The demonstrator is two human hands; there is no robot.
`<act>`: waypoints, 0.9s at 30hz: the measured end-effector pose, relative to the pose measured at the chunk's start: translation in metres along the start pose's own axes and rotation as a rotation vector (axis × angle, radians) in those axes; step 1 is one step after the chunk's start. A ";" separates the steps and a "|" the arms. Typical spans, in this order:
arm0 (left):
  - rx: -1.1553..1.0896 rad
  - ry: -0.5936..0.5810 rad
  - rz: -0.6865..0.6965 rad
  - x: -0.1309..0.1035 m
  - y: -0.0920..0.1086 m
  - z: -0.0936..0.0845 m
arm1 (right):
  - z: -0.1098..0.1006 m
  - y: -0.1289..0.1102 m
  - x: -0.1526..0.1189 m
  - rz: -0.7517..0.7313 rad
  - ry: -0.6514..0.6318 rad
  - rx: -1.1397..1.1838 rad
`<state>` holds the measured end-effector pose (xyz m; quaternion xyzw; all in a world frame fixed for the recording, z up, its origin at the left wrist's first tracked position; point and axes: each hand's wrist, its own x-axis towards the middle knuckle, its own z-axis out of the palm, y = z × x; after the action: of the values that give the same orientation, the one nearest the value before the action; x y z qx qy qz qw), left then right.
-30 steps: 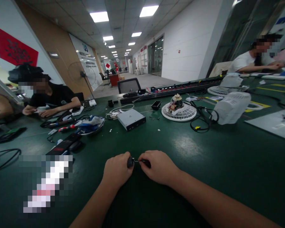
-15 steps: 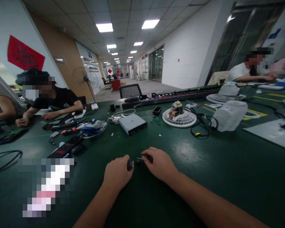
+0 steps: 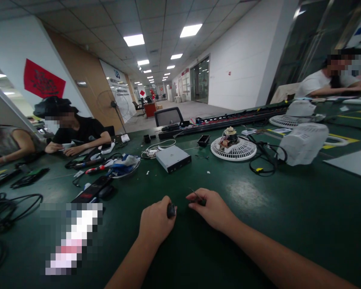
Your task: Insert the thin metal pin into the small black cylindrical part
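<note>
Low over the green table (image 3: pixel 174 265), my left hand (image 3: pixel 157 220) is closed round a black rounded object (image 3: pixel 171 210), whose end pokes out between thumb and fingers. To its right, a short gap away, my right hand (image 3: pixel 212 206) pinches a thin metal rod (image 3: pixel 193 193) that slants up and left from the fingers. The rest of each held thing is hidden by the fingers, so its exact kind does not show. A silver and black optical drive (image 3: pixel 173 159) lies on the table beyond both hands.
A white fan grille with its motor (image 3: pixel 233 148) and a white plastic housing (image 3: pixel 304 144) stand at the right, among black cables. At left are a blue cloth (image 3: pixel 123 165), a black phone-like slab (image 3: pixel 92 188) and coiled cables (image 3: pixel 12 214). People sit at both sides.
My hands have drawn apart. The thin rod in my right hand, earlier lying nearly level towards the left hand, now tilts upwards. The view has shifted slightly left.
</note>
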<state>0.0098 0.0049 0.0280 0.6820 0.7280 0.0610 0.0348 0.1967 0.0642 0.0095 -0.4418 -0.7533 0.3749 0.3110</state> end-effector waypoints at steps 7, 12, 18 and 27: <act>-0.162 0.026 0.178 -0.002 0.000 0.007 | 0.011 -0.003 -0.001 0.010 -0.041 0.338; -0.187 0.045 0.395 -0.002 -0.003 0.010 | 0.010 -0.007 -0.003 -0.036 -0.049 0.329; -0.206 0.166 0.453 0.001 -0.010 0.014 | 0.007 -0.011 -0.006 0.034 -0.014 0.163; -0.225 0.202 0.381 0.002 -0.012 0.020 | 0.005 -0.011 -0.007 -0.134 0.042 0.065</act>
<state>0.0005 0.0067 0.0065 0.7893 0.5746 0.2150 0.0252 0.1904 0.0528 0.0151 -0.3879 -0.7619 0.3683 0.3653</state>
